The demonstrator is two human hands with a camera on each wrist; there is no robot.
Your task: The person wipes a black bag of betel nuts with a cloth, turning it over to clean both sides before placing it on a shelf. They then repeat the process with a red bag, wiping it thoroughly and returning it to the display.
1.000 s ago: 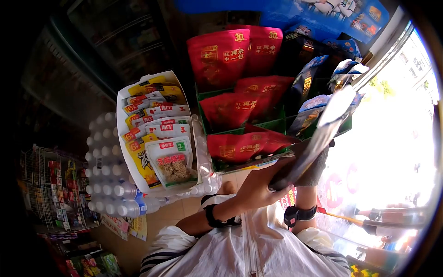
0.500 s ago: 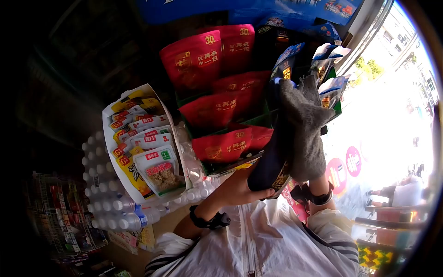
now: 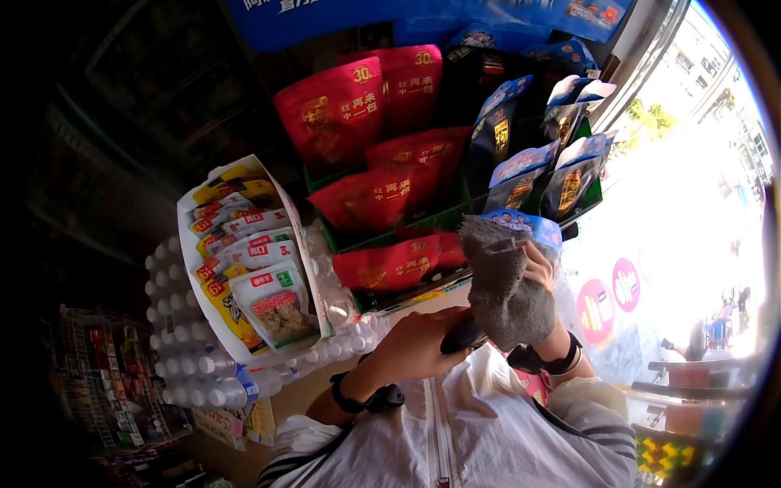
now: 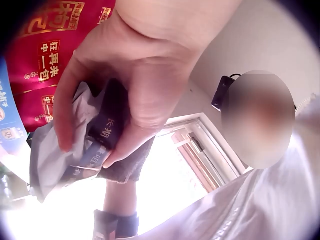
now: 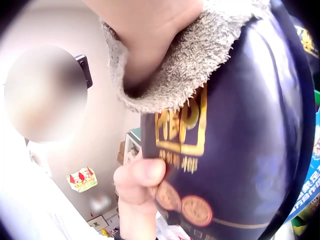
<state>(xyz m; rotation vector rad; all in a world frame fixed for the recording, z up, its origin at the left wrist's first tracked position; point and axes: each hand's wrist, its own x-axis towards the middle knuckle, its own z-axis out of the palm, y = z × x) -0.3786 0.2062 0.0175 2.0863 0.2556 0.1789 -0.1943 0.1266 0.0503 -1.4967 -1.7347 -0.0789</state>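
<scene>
My left hand grips the lower end of a dark blue snack pouch with gold lettering, thumb on one face and fingers on the other. Its blue top shows beyond the cloth in the head view. A fuzzy grey cloth is in my right hand, whose fingers bend over it against the pouch. From the right wrist, the cloth's folded edge lies across the pouch's upper face. Much of the pouch is hidden by the cloth in the head view.
Red pouches and dark blue pouches stand in rows in a green divided display ahead. Left of it, a white box of small snack packets rests on shrink-wrapped bottles. Bright glass lies to the right.
The pouch was raised edge-on, then stood upright with the cloth near its top. Now it is lower and tilted away, and the right hand with the cloth has come down toward the chest.
</scene>
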